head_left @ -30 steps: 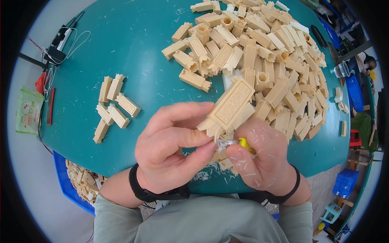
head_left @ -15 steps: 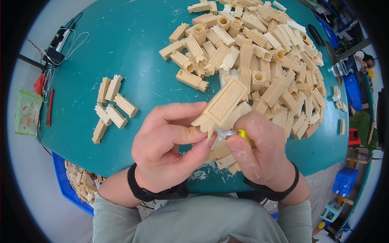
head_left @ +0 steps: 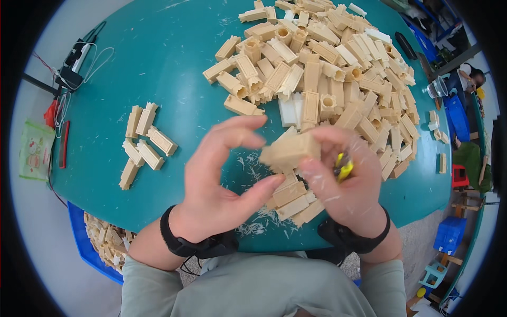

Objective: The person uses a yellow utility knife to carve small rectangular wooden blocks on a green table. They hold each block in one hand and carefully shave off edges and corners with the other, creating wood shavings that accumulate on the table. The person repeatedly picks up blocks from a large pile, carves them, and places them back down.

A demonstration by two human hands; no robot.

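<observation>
Above the teal table (head_left: 158,68), right hand (head_left: 346,187) grips a beige block (head_left: 289,150); left hand (head_left: 222,174) open beside it.

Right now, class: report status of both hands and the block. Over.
Left hand open, off the block. Right hand grips beige block and yellow tool. Shavings below.

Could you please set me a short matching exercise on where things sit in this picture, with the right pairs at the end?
Things:
1. right hand
2. left hand
3. small group of blocks
4. big heap of blocks

Places or states:
A. far side of the teal table, spreading right
B. holds a cream block and a yellow tool
C. open, fingers curled, nothing gripped
D. on the table left of the hands

Pairs: 1-B, 2-C, 3-D, 4-A
</observation>
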